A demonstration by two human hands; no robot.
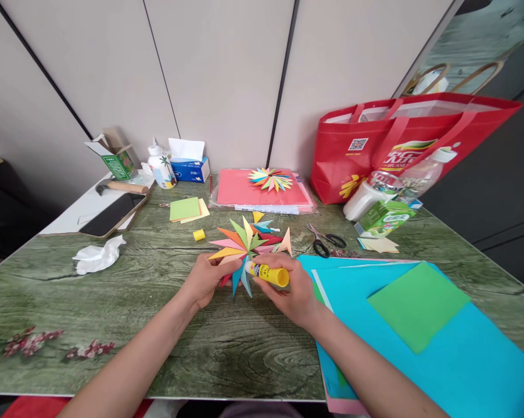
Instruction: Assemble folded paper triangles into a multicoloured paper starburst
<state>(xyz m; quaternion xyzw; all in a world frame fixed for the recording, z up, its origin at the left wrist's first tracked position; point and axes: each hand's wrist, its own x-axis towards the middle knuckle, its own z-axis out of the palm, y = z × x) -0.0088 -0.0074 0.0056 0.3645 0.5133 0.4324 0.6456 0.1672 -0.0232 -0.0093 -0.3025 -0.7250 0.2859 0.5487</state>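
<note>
One yellow glue stick [269, 274], clamped in right hand [295, 291], axis crosswise, points at multicoloured star [245, 251] pinched in left hand [206, 280].

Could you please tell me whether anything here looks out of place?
A crumpled tissue lies loose at the left, and the hammer by the phone seems an odd companion to the paper star. The yellow cap is off, but the right hand holds the glue stick, so that looks normal. No spill shows.

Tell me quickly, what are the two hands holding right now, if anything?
Left hand: closed, pinching the multicoloured paper star.
Right hand: closed around the yellow glue stick.
</note>
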